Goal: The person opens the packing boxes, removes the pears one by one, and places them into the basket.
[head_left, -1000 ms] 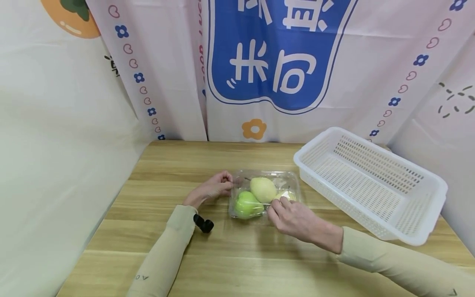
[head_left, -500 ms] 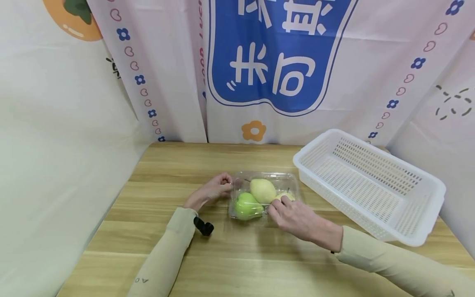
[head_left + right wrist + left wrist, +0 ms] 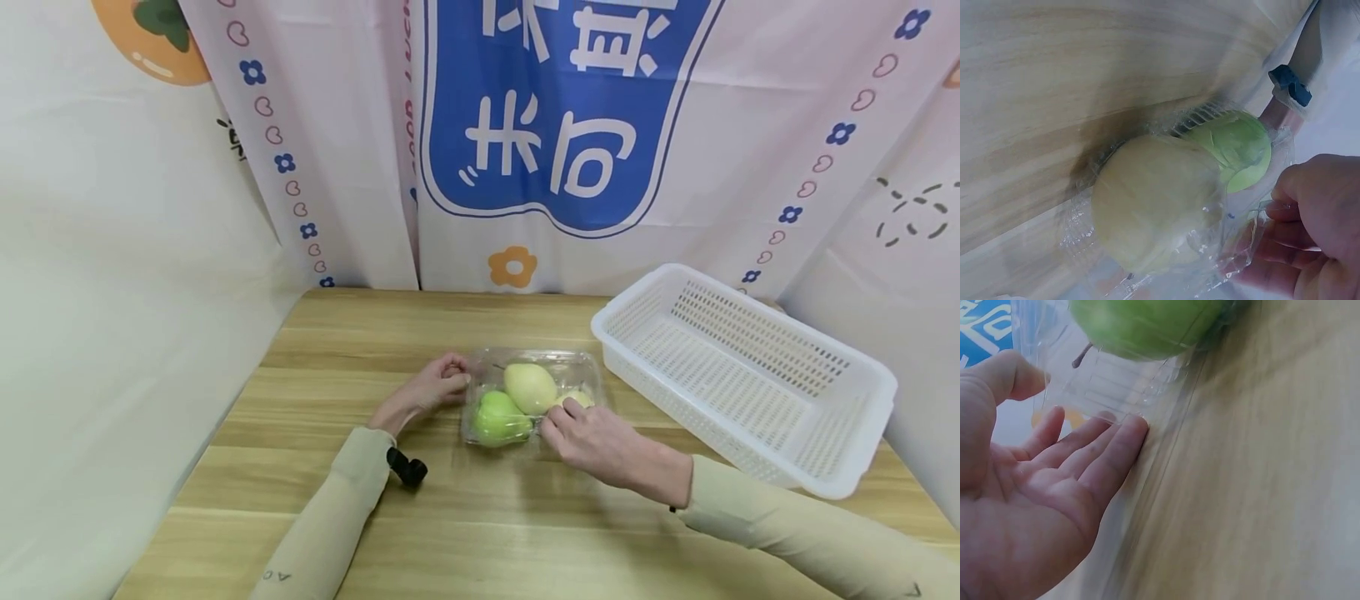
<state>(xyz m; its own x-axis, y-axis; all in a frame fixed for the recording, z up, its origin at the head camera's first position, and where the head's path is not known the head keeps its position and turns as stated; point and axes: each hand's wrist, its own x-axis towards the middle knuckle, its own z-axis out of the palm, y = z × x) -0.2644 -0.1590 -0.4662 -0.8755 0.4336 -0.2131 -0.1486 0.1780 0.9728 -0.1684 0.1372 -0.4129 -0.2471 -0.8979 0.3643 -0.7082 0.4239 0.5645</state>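
Note:
A clear plastic clamshell box point(image 3: 581, 360) sits near the middle of the wooden table. Inside lie a green pear point(image 3: 498, 419) and a pale yellow pear point(image 3: 531, 387); a second yellow pear point(image 3: 576, 400) is partly hidden behind my right hand point(image 3: 592, 442). That hand pinches the box's thin front rim between thumb and curled fingers, as the right wrist view shows up close. My left hand point(image 3: 429, 390) is at the box's left end. In the left wrist view its fingers point(image 3: 1124, 440) reach out nearly straight, tips right at the lower end wall, with the thumb near the upper edge.
A white perforated plastic basket point(image 3: 750, 383) stands at the right, close beside the box. Behind the wooden table point(image 3: 375, 325) hangs a printed cloth point(image 3: 457, 250). More white cloth hangs at the left side and the right side.
The head view has shifted slightly. Both hands keep their places at the box, and the pears lie as before.

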